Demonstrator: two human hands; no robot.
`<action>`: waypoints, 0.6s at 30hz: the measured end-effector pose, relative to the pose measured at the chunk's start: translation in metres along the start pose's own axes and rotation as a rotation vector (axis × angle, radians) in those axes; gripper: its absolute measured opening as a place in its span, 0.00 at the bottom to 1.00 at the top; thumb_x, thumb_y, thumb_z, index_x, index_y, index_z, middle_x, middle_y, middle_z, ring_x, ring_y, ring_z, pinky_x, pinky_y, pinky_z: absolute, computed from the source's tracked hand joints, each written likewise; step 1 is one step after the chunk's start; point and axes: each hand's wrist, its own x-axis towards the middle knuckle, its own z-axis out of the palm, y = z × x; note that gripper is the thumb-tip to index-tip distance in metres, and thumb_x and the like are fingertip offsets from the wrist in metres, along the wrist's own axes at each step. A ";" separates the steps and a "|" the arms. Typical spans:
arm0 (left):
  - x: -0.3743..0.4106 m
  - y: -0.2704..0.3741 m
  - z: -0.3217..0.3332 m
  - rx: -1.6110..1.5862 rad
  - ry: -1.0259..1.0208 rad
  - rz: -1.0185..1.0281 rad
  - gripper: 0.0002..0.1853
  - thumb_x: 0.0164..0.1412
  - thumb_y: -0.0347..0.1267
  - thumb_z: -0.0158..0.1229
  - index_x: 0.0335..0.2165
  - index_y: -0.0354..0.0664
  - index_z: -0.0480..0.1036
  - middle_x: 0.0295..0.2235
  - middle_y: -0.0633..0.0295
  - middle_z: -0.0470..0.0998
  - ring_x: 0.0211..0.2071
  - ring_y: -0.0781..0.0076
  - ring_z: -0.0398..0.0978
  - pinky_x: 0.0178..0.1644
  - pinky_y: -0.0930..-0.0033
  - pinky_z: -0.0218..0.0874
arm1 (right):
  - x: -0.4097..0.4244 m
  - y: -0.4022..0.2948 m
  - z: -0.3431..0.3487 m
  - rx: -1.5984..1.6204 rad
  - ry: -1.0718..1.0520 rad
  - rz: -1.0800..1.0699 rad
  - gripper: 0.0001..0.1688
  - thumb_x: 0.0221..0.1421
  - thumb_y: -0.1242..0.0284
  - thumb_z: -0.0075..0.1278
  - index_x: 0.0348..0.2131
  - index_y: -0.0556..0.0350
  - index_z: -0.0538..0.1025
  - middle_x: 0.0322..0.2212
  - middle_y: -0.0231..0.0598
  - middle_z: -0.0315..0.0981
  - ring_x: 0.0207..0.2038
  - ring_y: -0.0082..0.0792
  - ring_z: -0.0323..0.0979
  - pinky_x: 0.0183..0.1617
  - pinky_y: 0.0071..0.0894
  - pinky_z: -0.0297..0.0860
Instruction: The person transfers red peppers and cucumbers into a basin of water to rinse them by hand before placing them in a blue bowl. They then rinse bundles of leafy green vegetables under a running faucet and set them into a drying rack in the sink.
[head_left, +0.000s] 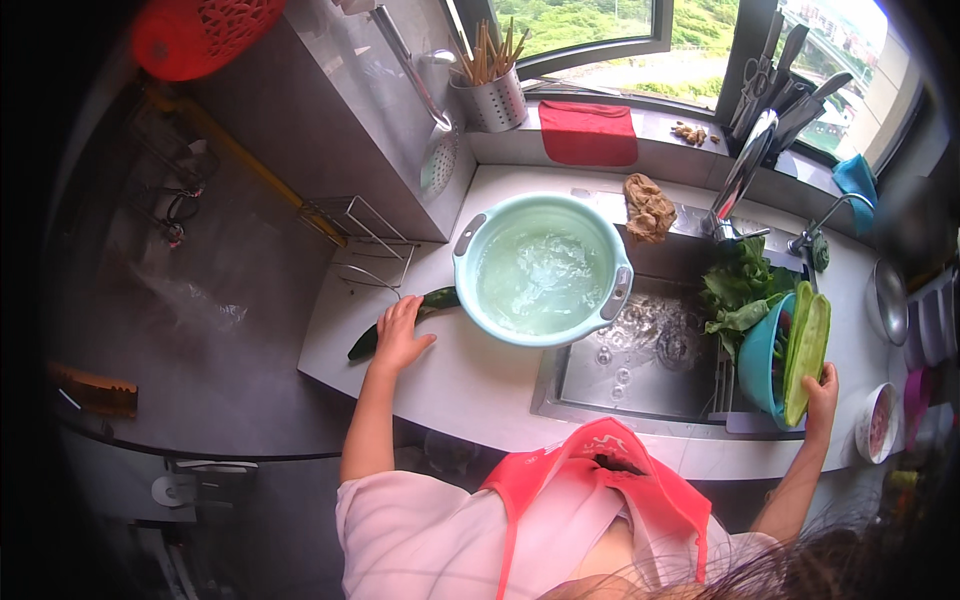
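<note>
My left hand (401, 334) lies over the middle of a long dark green object (364, 343), possibly a knife, on the counter; its thumb is apart, and whether the fingers grip is hidden. Two long pale green pieces of a split gourd or cucumber (808, 352) are in my right hand (823, 394), upright against a blue bowl (759, 367). Leafy greens (742, 281) lie beside and behind that bowl, over the sink's right side. Between my hands, a light blue basin (544, 339) of water stands partly over the sink's left edge.
Water lies in the steel sink (637, 390), below the faucet (742, 176). Crumpled brown paper (649, 208) sits behind it. A wire rack (375, 232) stands at left, a knife block (784, 112) on the sill. At right are a metal bowl (887, 304) and a white bowl (876, 424).
</note>
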 end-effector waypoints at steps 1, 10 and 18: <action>-0.001 -0.001 0.003 0.084 0.029 0.027 0.31 0.44 0.34 0.62 0.50 0.43 0.65 0.51 0.55 0.64 0.54 0.58 0.57 0.57 0.58 0.48 | 0.002 0.012 -0.008 0.050 -0.023 0.065 0.12 0.40 0.82 0.42 0.32 0.60 0.65 0.28 0.34 0.66 0.31 0.24 0.64 0.39 0.23 0.63; 0.014 -0.020 -0.008 -0.017 -0.061 -0.210 0.29 0.42 0.36 0.63 0.45 0.43 0.67 0.39 0.53 0.72 0.43 0.55 0.67 0.47 0.59 0.59 | 0.007 0.020 -0.007 -0.737 0.105 0.009 0.33 0.41 0.78 0.43 0.51 0.67 0.62 0.44 0.55 0.68 0.47 0.44 0.67 0.51 0.33 0.62; -0.002 0.019 -0.101 -0.927 -0.200 -0.357 0.27 0.51 0.34 0.58 0.50 0.45 0.61 0.31 0.65 0.73 0.25 0.78 0.69 0.27 0.70 0.66 | 0.020 0.058 -0.025 -0.433 -0.005 0.045 0.27 0.48 0.77 0.41 0.50 0.67 0.65 0.44 0.51 0.69 0.46 0.41 0.68 0.51 0.30 0.62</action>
